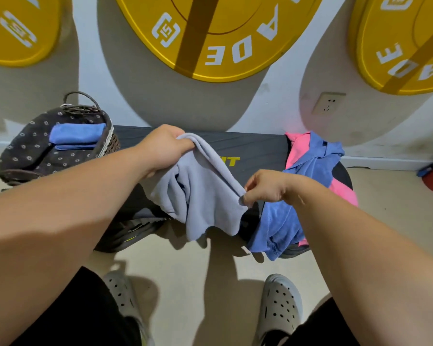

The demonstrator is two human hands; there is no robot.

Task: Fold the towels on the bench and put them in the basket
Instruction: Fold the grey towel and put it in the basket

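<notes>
A: Basket (109, 143), desk's (248, 148) left end: contents?
B: One folded blue towel (76, 136) (possibly another beneath).
A: Outstanding?
B: Grey towel (200, 196), mid-desk, unfolded; left hand (164, 146) grips one corner, right hand (265, 187) pinches another, hands apart. Loose blue towel (280, 221) and pink towel (298, 148) heaped at the right end. Early, I judge.

Grey towel (200, 196) held over bench (248, 148); blue towel (280, 221), pink towel (296, 148) heaped right; basket (30, 151) left.

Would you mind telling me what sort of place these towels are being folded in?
Most likely a gym or home workout room: large yellow weight plates stand out against the white wall, and a black padded exercise bench with yellow lettering runs below them.
</notes>
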